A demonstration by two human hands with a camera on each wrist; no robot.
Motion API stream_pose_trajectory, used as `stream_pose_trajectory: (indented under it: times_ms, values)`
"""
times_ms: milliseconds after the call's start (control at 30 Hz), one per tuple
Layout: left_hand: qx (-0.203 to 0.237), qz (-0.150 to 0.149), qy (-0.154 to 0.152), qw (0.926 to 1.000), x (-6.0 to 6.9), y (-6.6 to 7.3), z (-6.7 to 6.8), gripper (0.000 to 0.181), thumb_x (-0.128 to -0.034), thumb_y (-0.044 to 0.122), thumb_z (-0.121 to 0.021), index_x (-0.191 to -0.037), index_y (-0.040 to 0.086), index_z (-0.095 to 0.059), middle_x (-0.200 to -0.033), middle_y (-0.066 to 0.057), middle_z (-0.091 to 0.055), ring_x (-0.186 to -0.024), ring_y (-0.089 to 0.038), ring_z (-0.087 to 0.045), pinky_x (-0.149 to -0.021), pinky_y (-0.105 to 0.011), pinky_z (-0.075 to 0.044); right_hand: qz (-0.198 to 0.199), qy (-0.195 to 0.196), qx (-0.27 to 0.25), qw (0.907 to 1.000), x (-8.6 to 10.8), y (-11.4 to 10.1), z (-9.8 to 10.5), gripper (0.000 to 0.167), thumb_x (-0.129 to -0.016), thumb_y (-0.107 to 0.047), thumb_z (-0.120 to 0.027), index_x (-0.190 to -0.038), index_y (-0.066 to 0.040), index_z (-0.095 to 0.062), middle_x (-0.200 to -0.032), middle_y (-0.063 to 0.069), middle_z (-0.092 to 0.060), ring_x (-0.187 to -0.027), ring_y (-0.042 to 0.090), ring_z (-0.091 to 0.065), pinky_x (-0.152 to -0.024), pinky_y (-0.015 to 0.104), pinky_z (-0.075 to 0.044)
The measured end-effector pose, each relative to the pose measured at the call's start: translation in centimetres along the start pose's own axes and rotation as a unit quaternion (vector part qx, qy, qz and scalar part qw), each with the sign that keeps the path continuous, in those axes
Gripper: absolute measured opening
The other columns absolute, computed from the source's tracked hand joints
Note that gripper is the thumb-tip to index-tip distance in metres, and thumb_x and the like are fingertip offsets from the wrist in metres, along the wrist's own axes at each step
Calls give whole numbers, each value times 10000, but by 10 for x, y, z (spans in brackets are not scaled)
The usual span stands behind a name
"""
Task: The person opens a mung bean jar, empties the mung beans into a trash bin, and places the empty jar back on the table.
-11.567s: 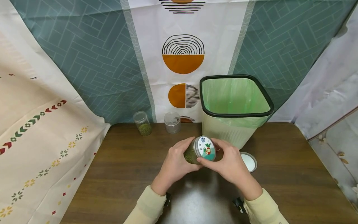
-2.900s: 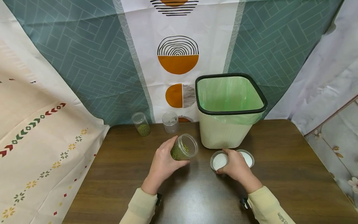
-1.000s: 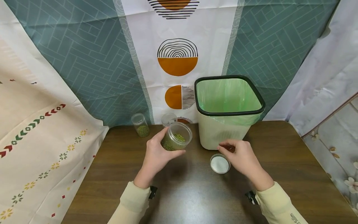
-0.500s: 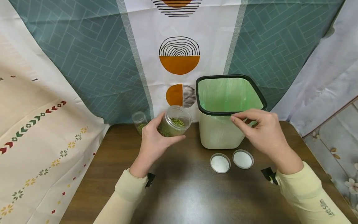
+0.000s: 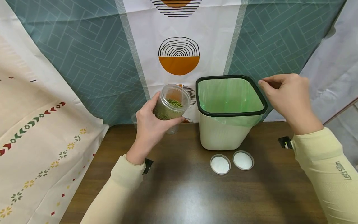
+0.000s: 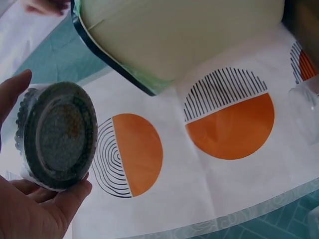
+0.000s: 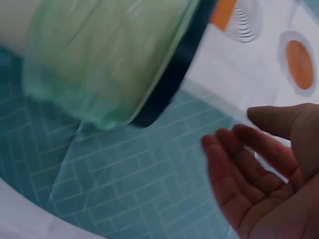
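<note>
My left hand (image 5: 146,129) grips a clear jar (image 5: 167,111) part-filled with small green beans. Lidless, the jar tilts with its mouth toward the bin (image 5: 221,133), left of the bin and raised above the table. In the left wrist view, the jar's round base (image 6: 65,137) faces the camera. Beyond the bin's right rim hovers my right hand (image 5: 292,99), its fingers loosely bent and holding nothing; the right wrist view shows thumb and fingers (image 7: 234,179) apart. Two round lids (image 5: 220,165) lie white side up before the bin.
The bin has a black rim (image 5: 233,114) and a pale green liner. Behind the left hand, two clear jars stand at the table's back edge, mostly hidden: one jar (image 5: 172,130) below the held one, another (image 5: 134,119) further left. Patterned cloth (image 5: 92,56) hangs behind.
Earlier both hands held the lidded jar; its lid now lies on the table. My left hand has lifted the jar. The right hand has risen from the lids, moving right past the bin.
</note>
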State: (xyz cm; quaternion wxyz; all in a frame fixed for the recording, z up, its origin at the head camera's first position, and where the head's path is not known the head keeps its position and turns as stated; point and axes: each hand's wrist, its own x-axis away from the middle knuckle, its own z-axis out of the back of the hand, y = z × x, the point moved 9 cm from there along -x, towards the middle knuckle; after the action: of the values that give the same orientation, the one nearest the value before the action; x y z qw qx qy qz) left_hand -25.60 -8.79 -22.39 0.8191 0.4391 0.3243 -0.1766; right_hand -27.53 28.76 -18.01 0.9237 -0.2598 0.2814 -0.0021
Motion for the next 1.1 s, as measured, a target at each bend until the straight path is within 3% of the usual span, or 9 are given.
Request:
stream_pose_trajectory:
  times_ms: [133, 267, 567, 967, 1100]
  values:
    - [30, -122, -107, 9999, -5, 5, -3, 781, -544, 471, -864, -1240, 278, -566, -1080, 105, -647, -967, -38, -565, -811, -277, -485, -407, -702, 453, 9957, -6, 20, -15, 484, -883, -463, -528, -1142, -84, -683, -1046, 179, -694, -987, 345, -579, -743, 459, -457]
    - [-55, -219, -223, 9995, -8, 8, -8, 799, -551, 468, -860, -1260, 265, -551, -1098, 73, -648, -977, -43, -572, -827, -274, -491, -595, -1122, 759, 9890, -9, 36, -25, 532, -878, -449, -527, -1150, -12, -660, -1101, 218, -660, -1065, 463, -502, -810, 544, -424]
    - [-201, -235, -191, 9993, -12, 10, -9, 838, -546, 446, -869, -1289, 242, -540, -1138, 41, -647, -1006, -70, -576, -861, -292, -490, -656, -1570, 923, 9811, -14, 49, -38, 417, -864, -391, -570, -1061, -54, -717, -1061, 208, -677, -974, 434, -548, -675, 499, -468]
    - [-281, -483, -223, 9982, -22, 26, -9, 844, -560, 429, -866, -1309, 235, -529, -1171, 58, -629, -1038, -63, -577, -878, -275, -496, -624, -1784, 971, 9772, -19, 45, -48, 369, -830, -333, -631, -993, -17, -729, -1048, 232, -670, -980, 451, -520, -683, 511, -470]
    - [-230, -690, -236, 9971, -28, 35, -10, 813, -563, 399, -870, -1286, 217, -546, -1145, 61, -634, -1039, -55, -576, -876, -261, -491, -664, -1863, 1004, 9751, -21, 43, -48, 309, -808, -300, -642, -905, -27, -750, -915, 198, -700, -939, 448, -520, -688, 508, -459]
